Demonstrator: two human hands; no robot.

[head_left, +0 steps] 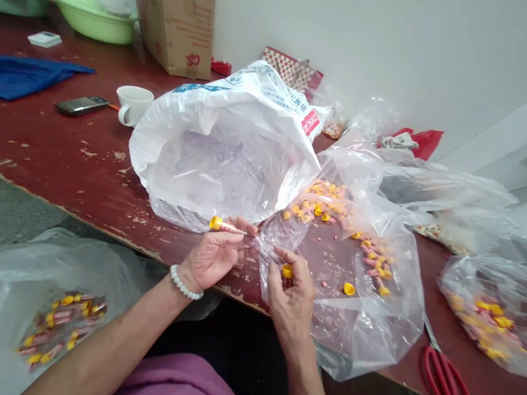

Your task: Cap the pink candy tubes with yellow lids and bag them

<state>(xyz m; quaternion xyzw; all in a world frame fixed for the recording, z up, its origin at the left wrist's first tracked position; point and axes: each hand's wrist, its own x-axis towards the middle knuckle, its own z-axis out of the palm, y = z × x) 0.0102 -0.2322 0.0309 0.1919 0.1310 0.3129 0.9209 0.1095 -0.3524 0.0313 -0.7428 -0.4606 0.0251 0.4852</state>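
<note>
My left hand (215,258), with a pale bead bracelet at the wrist, is closed on a small slim piece with a yellow cup-shaped end (215,222) and a pink-and-white body. My right hand (296,294) is closed on a yellow cup-shaped piece (287,270) held against the fingers. Something clear seems to lie between the fingertips of both hands, too blurred to name. Just beyond them, a white sack (149,155) lies with its mouth towards me and clear plastic items (219,163) inside. Beside my right hand, a clear plastic bag (371,337) holds many yellow-and-pink pieces (377,257).
Red-handled scissors (447,383) lie at the right edge near another bag of pieces (493,317). A plastic bag with finished-looking pieces (64,319) hangs low left. Further back are a white cup (133,105), a phone (81,105), a cardboard box (183,15) and a green basin (93,21).
</note>
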